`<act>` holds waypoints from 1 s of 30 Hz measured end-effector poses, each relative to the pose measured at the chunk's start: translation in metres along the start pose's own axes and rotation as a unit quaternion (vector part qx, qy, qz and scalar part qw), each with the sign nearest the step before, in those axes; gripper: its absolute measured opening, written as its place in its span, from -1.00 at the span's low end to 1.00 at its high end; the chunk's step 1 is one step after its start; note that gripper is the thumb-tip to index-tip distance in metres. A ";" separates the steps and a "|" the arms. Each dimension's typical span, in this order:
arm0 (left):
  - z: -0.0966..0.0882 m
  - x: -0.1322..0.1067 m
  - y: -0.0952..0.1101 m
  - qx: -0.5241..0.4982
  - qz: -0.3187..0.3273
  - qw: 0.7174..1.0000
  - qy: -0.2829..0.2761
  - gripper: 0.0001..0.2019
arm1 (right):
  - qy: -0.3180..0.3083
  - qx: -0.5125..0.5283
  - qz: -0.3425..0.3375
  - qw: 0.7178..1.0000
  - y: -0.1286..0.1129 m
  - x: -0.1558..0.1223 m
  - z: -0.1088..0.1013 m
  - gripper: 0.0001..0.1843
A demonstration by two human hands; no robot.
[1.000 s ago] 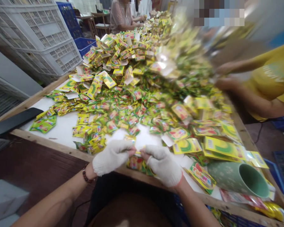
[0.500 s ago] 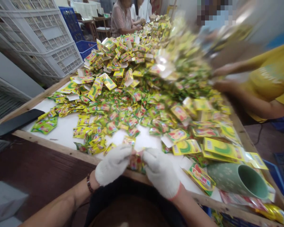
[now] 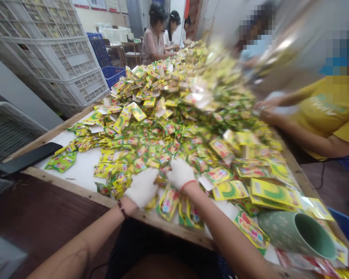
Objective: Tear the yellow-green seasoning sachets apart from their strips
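My left hand, in a white knit glove, rests low over small yellow-green packets near the table's front edge. Its thumb and fingers look apart, and I see nothing held. Just right of it, my right hand, also gloved, reaches forward onto the pile of small packets. Its fingers seem spread, though packets and blur partly hide the tips. Below the hands lie a larger yellow-green packet with a colourful print and another packet, beneath my right forearm.
Flat yellow cartons lie to the right, near a green cup on its side. A dark flat object lies at the left corner. White crates are stacked behind. A person in yellow works on the right; others sit farther back.
Both hands have left the packet they held at the table's edge. My right hand has moved forward onto the pile, my left slightly leftward. Packets now lie where the hands were.
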State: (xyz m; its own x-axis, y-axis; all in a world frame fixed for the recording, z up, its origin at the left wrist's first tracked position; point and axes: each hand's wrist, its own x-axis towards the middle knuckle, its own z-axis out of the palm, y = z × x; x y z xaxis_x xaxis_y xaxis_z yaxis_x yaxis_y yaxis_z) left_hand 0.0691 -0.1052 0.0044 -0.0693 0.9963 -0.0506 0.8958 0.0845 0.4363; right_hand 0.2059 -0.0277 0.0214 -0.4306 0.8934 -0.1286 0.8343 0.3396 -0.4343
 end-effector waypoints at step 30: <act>0.014 0.026 0.104 -0.248 0.114 0.957 -0.096 -0.82 | 0.186 0.409 0.094 0.888 0.092 -0.117 -0.042 -0.78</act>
State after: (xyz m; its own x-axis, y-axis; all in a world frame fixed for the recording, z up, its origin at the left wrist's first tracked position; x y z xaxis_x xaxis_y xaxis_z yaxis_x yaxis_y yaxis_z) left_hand 0.1668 -0.0711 0.0357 0.2290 0.9723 -0.0470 0.5564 -0.0911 0.8259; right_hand 0.3472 -0.0885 0.0345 -0.0388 0.9988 -0.0294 0.2843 -0.0172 -0.9586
